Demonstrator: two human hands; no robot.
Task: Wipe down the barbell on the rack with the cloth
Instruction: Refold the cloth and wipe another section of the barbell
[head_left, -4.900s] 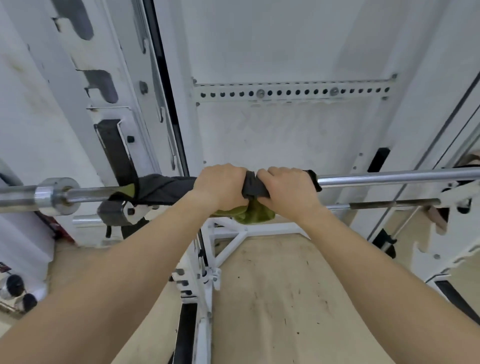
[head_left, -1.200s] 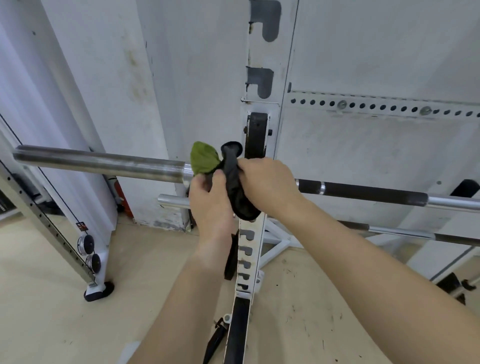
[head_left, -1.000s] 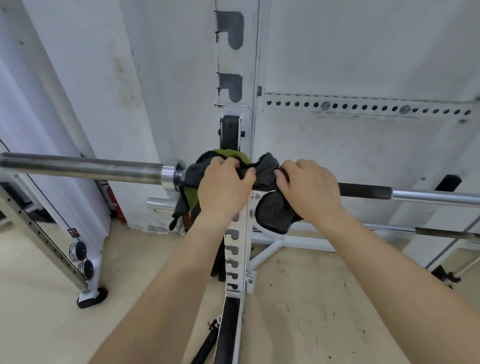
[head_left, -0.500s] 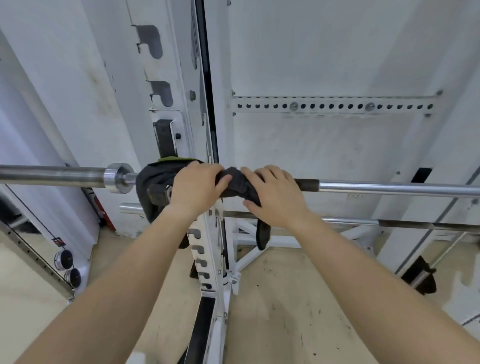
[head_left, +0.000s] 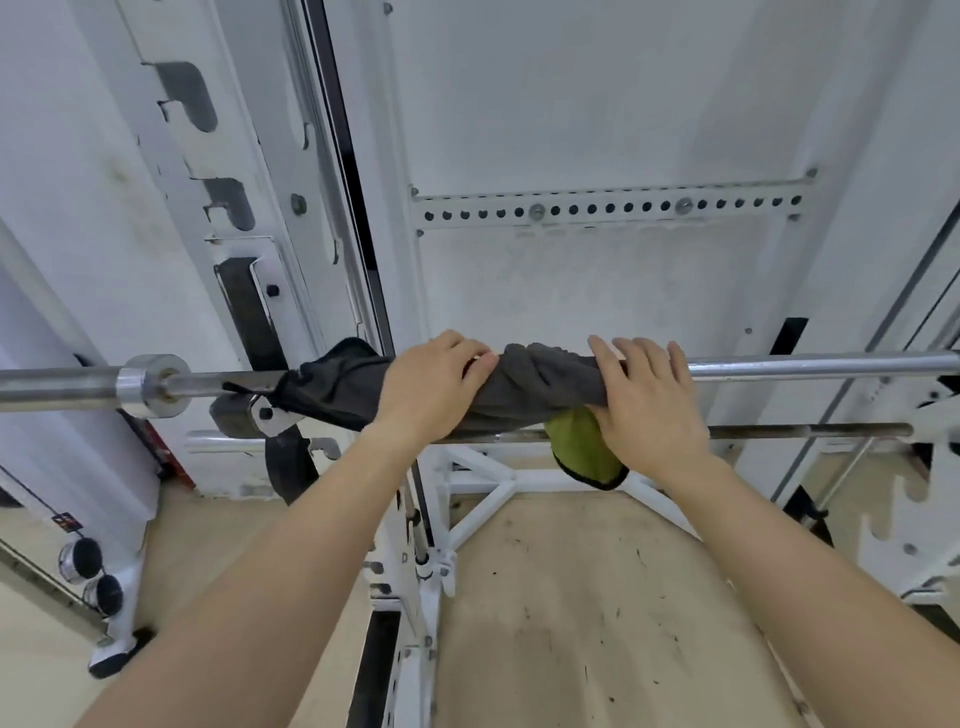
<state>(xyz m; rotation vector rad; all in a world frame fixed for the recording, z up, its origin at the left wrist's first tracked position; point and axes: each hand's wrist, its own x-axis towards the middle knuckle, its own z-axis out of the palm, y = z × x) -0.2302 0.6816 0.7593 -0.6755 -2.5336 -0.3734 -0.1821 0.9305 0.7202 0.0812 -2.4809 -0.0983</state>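
The steel barbell (head_left: 810, 366) lies level across the white rack, its collar (head_left: 150, 384) out at the left. A dark grey cloth (head_left: 535, 387) with a green underside is wrapped over the bar's middle stretch. My left hand (head_left: 428, 389) clamps the cloth onto the bar just right of the rack upright. My right hand (head_left: 644, 405) presses the cloth's right end onto the bar, fingers spread over the top, with a green corner hanging below it. The bar under the cloth is hidden.
The white rack upright (head_left: 332, 208) with its black hook (head_left: 244, 306) stands left of my hands. A thinner safety bar (head_left: 805, 430) runs just below the barbell. A perforated strip (head_left: 613, 208) crosses the white wall. Pegs (head_left: 85, 558) stick out low on the left.
Both hands have slid to the right along the bar, spreading the cloth out wider. The green corner now hangs under my right hand. The view has shifted right.
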